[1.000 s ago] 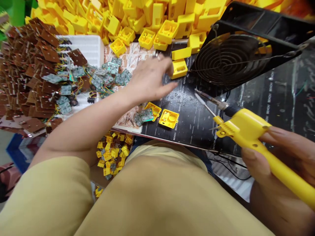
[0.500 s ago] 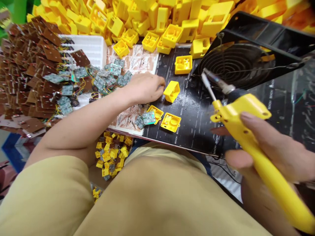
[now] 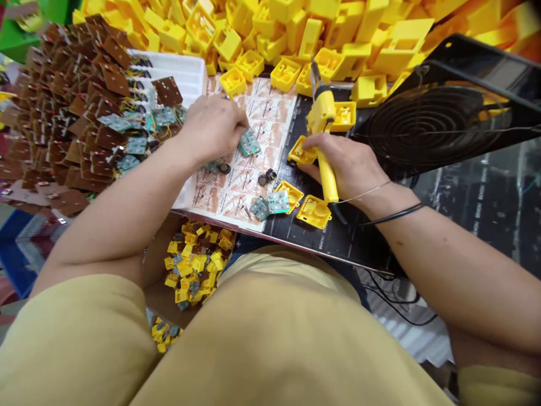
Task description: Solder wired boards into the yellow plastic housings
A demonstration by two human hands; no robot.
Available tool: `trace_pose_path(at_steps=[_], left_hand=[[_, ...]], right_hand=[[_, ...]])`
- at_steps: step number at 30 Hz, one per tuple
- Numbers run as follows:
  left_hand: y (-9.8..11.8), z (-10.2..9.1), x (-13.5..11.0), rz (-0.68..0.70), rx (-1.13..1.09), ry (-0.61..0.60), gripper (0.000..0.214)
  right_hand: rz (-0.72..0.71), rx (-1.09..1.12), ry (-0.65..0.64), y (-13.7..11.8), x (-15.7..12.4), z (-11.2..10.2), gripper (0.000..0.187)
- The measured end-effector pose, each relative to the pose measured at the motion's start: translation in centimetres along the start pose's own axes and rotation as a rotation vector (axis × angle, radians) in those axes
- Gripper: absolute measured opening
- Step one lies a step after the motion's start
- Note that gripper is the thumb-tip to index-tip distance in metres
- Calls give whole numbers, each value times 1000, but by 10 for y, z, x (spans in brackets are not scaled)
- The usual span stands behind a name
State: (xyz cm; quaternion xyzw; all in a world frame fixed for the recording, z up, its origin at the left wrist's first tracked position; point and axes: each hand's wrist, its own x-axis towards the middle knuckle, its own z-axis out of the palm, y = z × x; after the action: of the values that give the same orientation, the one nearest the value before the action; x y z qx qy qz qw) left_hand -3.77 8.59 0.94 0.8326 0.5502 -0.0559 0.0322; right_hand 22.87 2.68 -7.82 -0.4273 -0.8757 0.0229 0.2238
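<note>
My left hand (image 3: 213, 127) is closed over a small green circuit board (image 3: 249, 142) on the printed paper sheet (image 3: 253, 169), with a wired black part (image 3: 220, 167) lying just below it. My right hand (image 3: 346, 166) grips a yellow soldering iron (image 3: 323, 127), tip pointing away from me, and its fingers also touch a yellow plastic casing (image 3: 299, 153) on the black mat (image 3: 333, 225). Two more open yellow casings (image 3: 313, 211) and loose green boards (image 3: 276, 201) lie near the mat's front edge.
A big heap of yellow casings (image 3: 296, 28) fills the back. Brown circuit boards (image 3: 63, 124) pile up at the left beside a white tray (image 3: 186, 73). A black fan with a wire grille (image 3: 426, 124) stands at the right. A box of assembled yellow parts (image 3: 196, 268) sits below the table edge.
My right hand swung the soldering iron left and forward onto the mat beside the yellow casing. My left hand let go of that casing and moved left onto a green circuit board.
</note>
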Motion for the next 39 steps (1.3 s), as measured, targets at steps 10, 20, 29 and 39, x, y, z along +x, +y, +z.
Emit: trace_pose_path(at_steps=[10,20,29,39], left_hand=[[-12,36,-5,401,22,-14,41],[-2,-4,-16,414,46,-228,40],[9,18,-33,292,-139,-285,35],[17,37,-46,171,-378,70,37]], right_hand=[[-192,-29,-24,-4,-71,-81,16],[-39,64,12,2,-20,-25,31],[11,177,-21,4,-9,-11,36],[-56,197,78,-23,-35,-18,31]])
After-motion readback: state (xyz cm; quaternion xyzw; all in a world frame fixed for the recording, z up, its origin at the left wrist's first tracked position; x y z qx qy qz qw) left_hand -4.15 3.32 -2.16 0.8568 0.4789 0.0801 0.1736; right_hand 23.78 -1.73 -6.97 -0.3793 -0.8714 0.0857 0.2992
